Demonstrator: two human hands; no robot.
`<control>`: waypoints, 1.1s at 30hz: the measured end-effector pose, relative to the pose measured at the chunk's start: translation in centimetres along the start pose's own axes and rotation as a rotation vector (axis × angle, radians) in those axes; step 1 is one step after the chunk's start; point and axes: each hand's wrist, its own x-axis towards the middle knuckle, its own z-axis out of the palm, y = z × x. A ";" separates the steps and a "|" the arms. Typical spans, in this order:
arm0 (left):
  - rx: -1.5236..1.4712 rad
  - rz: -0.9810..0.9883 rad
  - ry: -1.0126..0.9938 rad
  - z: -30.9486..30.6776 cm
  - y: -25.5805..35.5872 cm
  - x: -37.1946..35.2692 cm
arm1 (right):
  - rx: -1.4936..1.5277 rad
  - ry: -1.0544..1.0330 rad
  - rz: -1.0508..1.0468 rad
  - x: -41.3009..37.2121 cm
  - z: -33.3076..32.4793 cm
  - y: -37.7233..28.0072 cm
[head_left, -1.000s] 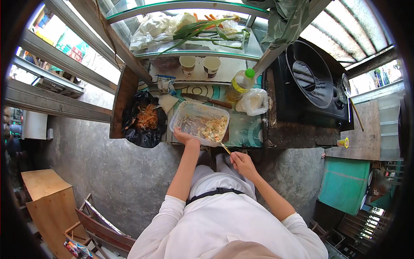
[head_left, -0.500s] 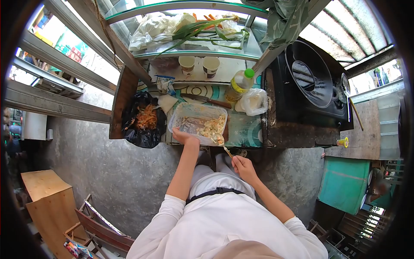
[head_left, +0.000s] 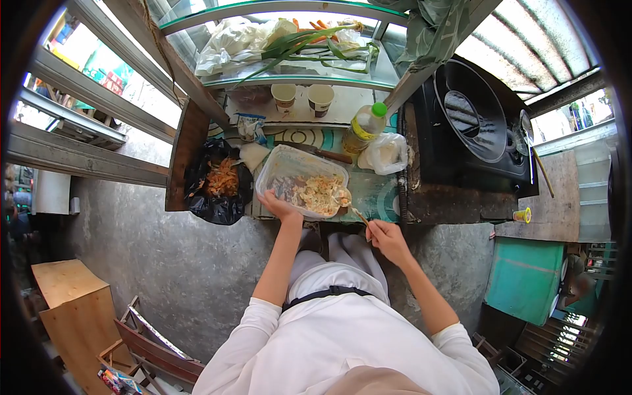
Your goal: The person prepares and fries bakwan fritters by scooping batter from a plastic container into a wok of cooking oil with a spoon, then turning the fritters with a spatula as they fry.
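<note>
A clear plastic container point(head_left: 275, 172) rests at the counter's front edge, tilted slightly. My left hand point(head_left: 280, 207) grips its near left corner, fingers under the wall. Inside, a pale batter-like mix with orange and green bits point(head_left: 315, 195) is gathered toward the right. My right hand point(head_left: 387, 241) is closed round the handle of a spoon point(head_left: 359, 216), whose food-coated head lies over the container's right end. Left of the container, a black plastic bag point(head_left: 217, 209) holds shredded orange-coloured vegetable point(head_left: 222, 178). Just behind the container is a knife point(head_left: 334, 156) with a wooden handle.
A green-capped bottle point(head_left: 364, 128) of yellowish liquid and a white plastic bag point(head_left: 385, 154) stand behind right. Two paper cups point(head_left: 320, 100) sit further back, under a glass shelf with spring onions point(head_left: 309, 41). At right, a black wok point(head_left: 490, 131) sits on a stove.
My right hand has moved right and slightly up with the spoon, from the container's near corner to its right end. The mix is spread more toward the middle; the container has turned slightly.
</note>
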 end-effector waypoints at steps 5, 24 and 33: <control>-0.106 0.163 -0.387 0.0 0.0 -0.3 | -0.557 -0.061 -0.230 1.0 -0.6 -3.7; -0.139 0.068 -0.565 -0.3 2.2 -1.6 | -1.150 -0.214 -0.488 2.3 -0.9 -2.2; -0.118 0.016 -0.561 -1.1 2.2 -1.0 | -1.383 0.002 -0.849 5.3 -2.7 -4.3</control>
